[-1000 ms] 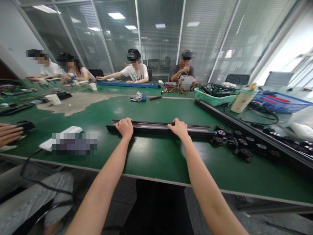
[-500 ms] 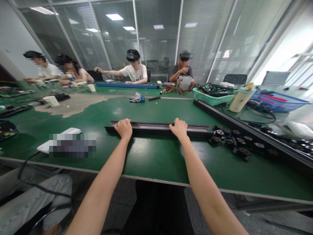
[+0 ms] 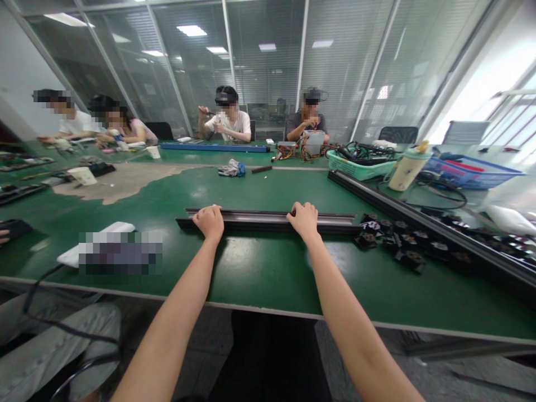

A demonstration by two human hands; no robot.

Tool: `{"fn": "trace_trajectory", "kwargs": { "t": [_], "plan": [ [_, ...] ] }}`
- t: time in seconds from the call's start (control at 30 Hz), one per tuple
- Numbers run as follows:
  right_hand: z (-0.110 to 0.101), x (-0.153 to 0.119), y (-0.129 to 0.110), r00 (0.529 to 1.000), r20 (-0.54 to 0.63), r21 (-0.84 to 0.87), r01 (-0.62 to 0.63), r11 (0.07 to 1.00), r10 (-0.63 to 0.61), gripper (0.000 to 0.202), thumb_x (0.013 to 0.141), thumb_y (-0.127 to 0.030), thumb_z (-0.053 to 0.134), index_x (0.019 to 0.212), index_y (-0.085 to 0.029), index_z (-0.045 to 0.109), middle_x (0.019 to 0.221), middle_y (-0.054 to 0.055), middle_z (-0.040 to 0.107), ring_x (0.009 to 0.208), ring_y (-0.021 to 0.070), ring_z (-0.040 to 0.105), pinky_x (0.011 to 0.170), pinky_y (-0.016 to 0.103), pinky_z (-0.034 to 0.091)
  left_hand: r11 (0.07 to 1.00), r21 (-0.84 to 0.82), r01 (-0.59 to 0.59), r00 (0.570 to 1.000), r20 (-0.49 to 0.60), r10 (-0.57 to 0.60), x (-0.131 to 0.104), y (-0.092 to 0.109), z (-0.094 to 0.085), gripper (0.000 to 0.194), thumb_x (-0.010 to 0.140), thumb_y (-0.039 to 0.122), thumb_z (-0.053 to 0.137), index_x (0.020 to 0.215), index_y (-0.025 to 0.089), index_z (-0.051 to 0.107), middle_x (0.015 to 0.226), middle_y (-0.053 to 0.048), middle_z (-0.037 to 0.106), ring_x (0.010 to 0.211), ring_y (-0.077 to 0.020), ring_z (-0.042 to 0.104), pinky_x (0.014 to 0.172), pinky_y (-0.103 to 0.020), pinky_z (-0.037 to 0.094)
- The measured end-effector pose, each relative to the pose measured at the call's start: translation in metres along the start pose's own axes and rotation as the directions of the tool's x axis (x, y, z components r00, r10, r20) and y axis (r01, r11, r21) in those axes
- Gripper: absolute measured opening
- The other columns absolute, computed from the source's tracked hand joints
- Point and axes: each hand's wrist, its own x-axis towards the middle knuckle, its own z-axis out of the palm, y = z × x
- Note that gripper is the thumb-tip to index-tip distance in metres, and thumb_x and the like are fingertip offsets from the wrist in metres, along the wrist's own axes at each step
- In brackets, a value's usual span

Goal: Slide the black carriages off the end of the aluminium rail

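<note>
A long black channel-shaped rail [image 3: 255, 224] lies crosswise on the green table [image 3: 259, 268] in front of me, its grey inner groove facing up. My left hand [image 3: 210, 222] is closed over the rail near its left end. Right of the rail's middle, my right hand [image 3: 305, 219] grips it with bent fingers; a small dark thing shows by the thumb, too small to name. Several small black parts [image 3: 408, 237] lie beside the rail's right end.
A longer black rail [image 3: 402, 215] slants along the right side. Behind it stand a cream tumbler [image 3: 408, 168], a green basket [image 3: 360, 167] of cables and a blue basket [image 3: 481, 173]. A white device [image 3: 100, 237] with a cable lies at left. Several people sit across the table.
My hands keep their hold on the rail, which hardly moves. Across the table, a person in a white shirt has drawn an outstretched arm back and raised that hand. The view has shifted slightly.
</note>
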Motion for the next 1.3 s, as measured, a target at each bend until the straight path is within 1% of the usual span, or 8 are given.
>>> {"fn": "trace_trajectory", "kwargs": {
  "t": [0.13,0.3,0.53,0.6,0.7,0.8,1.03,1.3],
  "plan": [
    [-0.001,0.001,0.0,1.0,0.01,-0.013,0.015,1.0,-0.015,0.023,0.101,-0.036,0.065,0.116,-0.02,0.073,0.126,0.017,0.068,0.12,0.0315,0.06,0.103,0.041,0.043,1.0,-0.003,-0.006,1.0,-0.006,0.006,0.0,-0.001,0.0,0.051,0.105,0.022,0.035,0.104,0.019,0.086,0.126,-0.016,0.081,0.13,-0.0332,0.065,0.114,-0.053,0.033],
    [-0.003,0.002,0.001,0.999,0.041,0.023,-0.009,1.0,0.009,0.02,0.101,-0.032,0.065,0.116,-0.021,0.072,0.127,0.016,0.067,0.12,0.0303,0.062,0.1,0.039,0.047,1.0,-0.008,-0.006,1.0,0.002,0.006,0.001,-0.001,0.001,0.051,0.104,0.023,0.035,0.104,0.02,0.086,0.125,-0.016,0.082,0.129,-0.0336,0.064,0.113,-0.054,0.033],
    [-0.008,0.001,0.003,0.997,0.067,0.064,-0.049,0.997,0.045,0.017,0.101,-0.033,0.067,0.115,-0.023,0.072,0.128,0.014,0.065,0.124,0.0297,0.061,0.096,0.036,0.051,1.0,-0.009,0.002,1.0,0.007,-0.002,0.002,-0.001,0.001,0.051,0.105,0.022,0.035,0.105,0.02,0.086,0.127,-0.016,0.081,0.132,-0.0344,0.064,0.115,-0.054,0.032],
    [-0.009,0.001,0.003,0.996,0.079,0.072,-0.055,0.996,0.049,0.016,0.102,-0.032,0.067,0.114,-0.024,0.072,0.128,0.014,0.064,0.121,0.028,0.064,0.095,0.035,0.052,1.0,-0.009,0.004,1.0,0.014,-0.004,0.001,-0.001,0.0,0.051,0.105,0.022,0.035,0.106,0.02,0.086,0.128,-0.016,0.081,0.133,-0.0343,0.063,0.115,-0.053,0.032],
    [-0.011,0.001,0.003,0.993,0.097,0.085,-0.071,0.994,0.063,0.015,0.102,-0.03,0.065,0.114,-0.024,0.072,0.129,0.013,0.062,0.11,0.0244,0.069,0.092,0.034,0.053,1.0,-0.004,0.004,1.0,0.022,-0.004,0.001,-0.001,-0.001,0.052,0.106,0.021,0.034,0.107,0.019,0.086,0.128,-0.016,0.081,0.133,-0.0341,0.063,0.116,-0.053,0.032],
    [-0.012,0.0,0.003,0.992,0.103,0.081,-0.084,0.993,0.075,0.014,0.103,-0.028,0.063,0.114,-0.024,0.072,0.129,0.012,0.061,0.103,0.0227,0.071,0.088,0.033,0.053,1.0,-0.004,0.01,1.0,0.023,-0.01,0.0,0.001,-0.002,0.052,0.106,0.022,0.034,0.107,0.019,0.086,0.129,-0.017,0.081,0.133,-0.034,0.063,0.116,-0.052,0.032],
    [-0.012,0.001,0.005,0.992,0.095,0.076,-0.086,0.993,0.079,0.015,0.102,-0.027,0.064,0.113,-0.022,0.072,0.128,0.012,0.059,0.101,0.0224,0.07,0.087,0.034,0.053,1.0,-0.016,0.008,1.0,0.016,-0.008,0.0,0.002,-0.002,0.052,0.105,0.022,0.034,0.105,0.021,0.086,0.125,-0.016,0.081,0.132,-0.0341,0.063,0.116,-0.053,0.032],
    [-0.011,0.002,0.006,0.992,0.096,0.058,-0.09,0.994,0.084,0.015,0.101,-0.025,0.064,0.112,-0.021,0.073,0.129,0.014,0.06,0.106,0.0242,0.07,0.09,0.035,0.054,1.0,0.007,0.009,1.0,0.016,-0.009,0.0,0.002,-0.002,0.053,0.105,0.022,0.034,0.107,0.021,0.086,0.125,-0.017,0.081,0.132,-0.0333,0.063,0.114,-0.052,0.032]
  ]
}}
